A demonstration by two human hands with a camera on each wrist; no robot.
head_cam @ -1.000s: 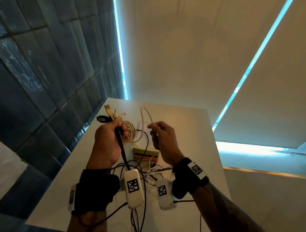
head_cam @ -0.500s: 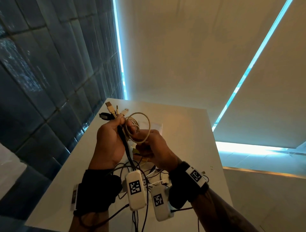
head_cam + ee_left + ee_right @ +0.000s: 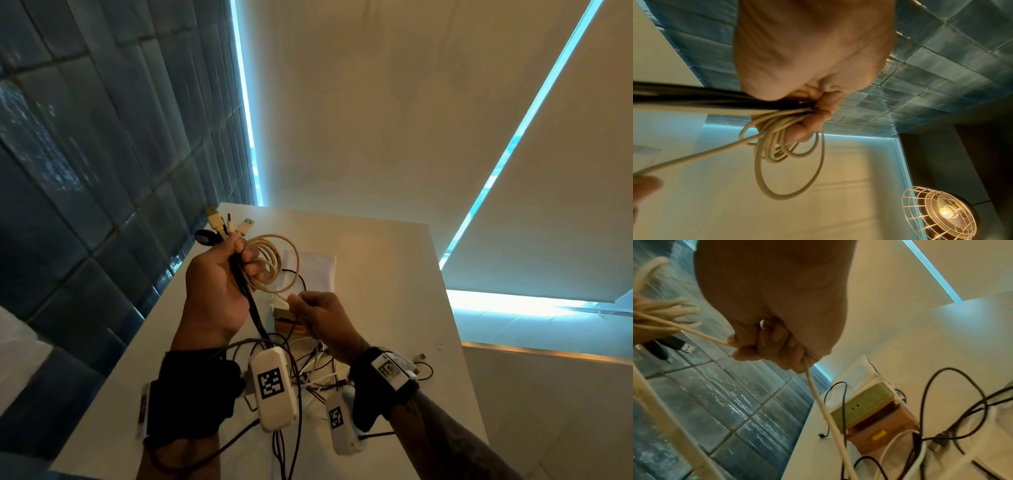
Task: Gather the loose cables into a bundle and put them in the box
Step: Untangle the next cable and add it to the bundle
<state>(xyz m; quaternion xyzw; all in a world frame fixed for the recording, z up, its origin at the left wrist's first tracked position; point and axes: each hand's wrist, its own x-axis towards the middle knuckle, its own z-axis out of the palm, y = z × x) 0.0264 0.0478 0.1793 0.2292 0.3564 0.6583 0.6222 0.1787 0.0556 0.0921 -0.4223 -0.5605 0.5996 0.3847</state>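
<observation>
My left hand (image 3: 222, 281) is raised above the white table (image 3: 387, 274) and grips a bundle of cables: black cords (image 3: 251, 308) and a beige cable wound into loops (image 3: 274, 263), with USB plugs (image 3: 222, 226) sticking out above the fist. In the left wrist view the beige loops (image 3: 789, 155) hang from the curled fingers. My right hand (image 3: 318, 315) pinches the free run of the beige cable (image 3: 822, 402), which trails down to the table. Loose black and white cables (image 3: 308, 366) lie tangled below both wrists. A small green and brown box (image 3: 871, 412) sits on the table.
A dark tiled wall (image 3: 85, 154) runs along the table's left edge. A white cloth or bag (image 3: 315, 270) lies behind the box. A wire-caged lamp (image 3: 939, 212) appears in the left wrist view. Pale blinds with bright gaps stand behind the table.
My right hand brought a fresh loop of beige cable up to the left hand's bundle, then slid down and right along the cable. The coil has gained a larger loop.
</observation>
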